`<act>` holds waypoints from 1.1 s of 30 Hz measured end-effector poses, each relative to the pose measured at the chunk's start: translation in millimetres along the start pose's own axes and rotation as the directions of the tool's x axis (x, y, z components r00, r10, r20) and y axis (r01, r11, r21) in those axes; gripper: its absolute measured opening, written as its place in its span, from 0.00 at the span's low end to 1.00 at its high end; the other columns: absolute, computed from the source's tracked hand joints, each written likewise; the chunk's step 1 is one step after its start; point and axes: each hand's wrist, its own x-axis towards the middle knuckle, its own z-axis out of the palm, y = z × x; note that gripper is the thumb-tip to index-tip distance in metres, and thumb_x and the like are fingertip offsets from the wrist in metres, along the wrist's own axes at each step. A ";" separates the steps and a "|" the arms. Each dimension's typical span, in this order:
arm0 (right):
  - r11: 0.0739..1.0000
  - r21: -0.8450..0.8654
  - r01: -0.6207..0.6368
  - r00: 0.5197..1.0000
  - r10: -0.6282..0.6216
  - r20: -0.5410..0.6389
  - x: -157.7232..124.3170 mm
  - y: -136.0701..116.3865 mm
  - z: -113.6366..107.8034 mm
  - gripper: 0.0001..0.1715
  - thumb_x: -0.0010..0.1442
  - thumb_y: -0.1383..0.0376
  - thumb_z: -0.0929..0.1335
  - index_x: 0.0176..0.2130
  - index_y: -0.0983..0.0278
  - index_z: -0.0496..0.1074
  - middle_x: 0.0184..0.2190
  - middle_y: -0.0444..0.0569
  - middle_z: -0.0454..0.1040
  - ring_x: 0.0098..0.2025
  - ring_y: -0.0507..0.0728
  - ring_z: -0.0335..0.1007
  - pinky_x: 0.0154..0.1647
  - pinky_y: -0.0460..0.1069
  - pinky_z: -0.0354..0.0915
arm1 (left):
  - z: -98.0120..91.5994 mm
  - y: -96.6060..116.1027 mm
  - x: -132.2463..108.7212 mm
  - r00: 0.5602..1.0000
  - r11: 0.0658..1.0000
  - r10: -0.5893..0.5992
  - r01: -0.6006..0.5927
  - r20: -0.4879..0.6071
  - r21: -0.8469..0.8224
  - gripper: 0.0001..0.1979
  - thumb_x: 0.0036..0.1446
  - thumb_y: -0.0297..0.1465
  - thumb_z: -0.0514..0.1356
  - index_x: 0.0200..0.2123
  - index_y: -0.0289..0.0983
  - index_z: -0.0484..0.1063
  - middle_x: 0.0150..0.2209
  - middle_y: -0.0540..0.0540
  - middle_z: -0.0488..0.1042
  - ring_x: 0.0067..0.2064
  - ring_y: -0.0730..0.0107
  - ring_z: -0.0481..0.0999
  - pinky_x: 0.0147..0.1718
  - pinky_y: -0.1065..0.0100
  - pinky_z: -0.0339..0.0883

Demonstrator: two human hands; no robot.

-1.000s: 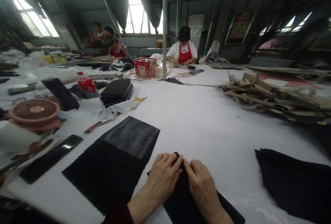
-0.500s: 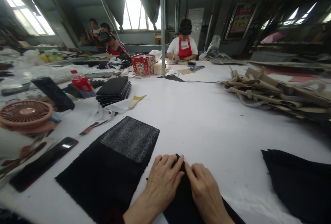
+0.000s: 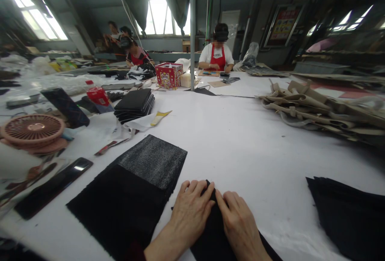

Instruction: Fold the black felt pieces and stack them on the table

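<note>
Black fabric piece, bottom centre of the frame, flat on the white counter, its far corner showing between the fingers and its near edge cut off by the frame. Left hand and right hand lie palm-down on it side by side, each grip unclenched, fingers extended and pressing the cloth, nothing enclosed. Open counter spreads above the hands to mid-frame; dark fabric panel just beside at lower left, black stack well apart at lower right.
</note>
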 end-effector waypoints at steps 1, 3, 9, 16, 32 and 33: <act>1.000 -0.001 0.001 1.000 -0.001 0.004 -0.1 -0.1 -0.1 0.22 0.65 0.76 0.56 0.55 0.70 0.66 0.34 0.52 0.66 0.35 0.58 0.62 0.36 0.54 0.63 | 0.1 -0.3 0.2 1.000 1.000 -0.003 0.003 0.001 0.000 0.21 0.68 0.34 0.52 0.62 0.46 0.60 0.53 0.46 0.68 0.52 0.59 0.67 0.54 0.53 0.56; 1.000 -0.001 0.005 1.000 -0.005 0.013 -0.2 -0.3 -0.4 0.22 0.65 0.76 0.56 0.55 0.70 0.65 0.34 0.52 0.66 0.35 0.58 0.62 0.36 0.54 0.63 | 0.0 -0.5 0.5 1.000 1.000 -0.009 0.009 0.004 -0.003 0.20 0.68 0.34 0.52 0.62 0.46 0.60 0.53 0.47 0.68 0.52 0.59 0.67 0.53 0.53 0.56; 1.000 0.003 -0.003 1.000 0.003 0.017 -0.7 -0.1 -0.2 0.20 0.65 0.76 0.56 0.54 0.70 0.66 0.35 0.52 0.66 0.36 0.58 0.62 0.37 0.54 0.64 | 0.9 -0.7 2.3 1.000 1.000 -0.011 0.012 -0.019 0.010 0.20 0.68 0.35 0.53 0.62 0.44 0.61 0.52 0.45 0.69 0.51 0.59 0.67 0.53 0.53 0.57; 1.000 -0.018 -0.010 1.000 0.010 0.005 1.2 -1.9 -0.7 0.21 0.64 0.78 0.57 0.53 0.70 0.66 0.34 0.51 0.65 0.35 0.58 0.61 0.36 0.53 0.63 | -10.2 -11.3 5.0 0.989 0.997 -0.043 0.052 -0.138 0.062 0.19 0.67 0.32 0.52 0.61 0.42 0.62 0.56 0.44 0.69 0.53 0.58 0.67 0.54 0.53 0.56; 0.978 0.169 -0.121 0.993 0.120 0.015 -7.1 4.4 -7.7 0.18 0.66 0.74 0.60 0.52 0.65 0.70 0.34 0.49 0.66 0.38 0.56 0.63 0.41 0.50 0.63 | -14.6 -1.0 2.4 0.969 0.953 0.238 -0.246 0.068 0.177 0.25 0.59 0.22 0.54 0.60 0.37 0.61 0.54 0.42 0.70 0.56 0.60 0.65 0.56 0.59 0.55; 0.978 0.170 -0.118 0.993 0.119 0.004 -8.8 4.8 -8.2 0.18 0.66 0.74 0.60 0.52 0.66 0.70 0.34 0.49 0.66 0.38 0.56 0.63 0.40 0.50 0.63 | -15.6 -0.2 2.2 0.968 0.952 0.239 -0.248 0.072 0.181 0.26 0.58 0.22 0.55 0.60 0.37 0.60 0.54 0.42 0.70 0.56 0.60 0.65 0.55 0.59 0.56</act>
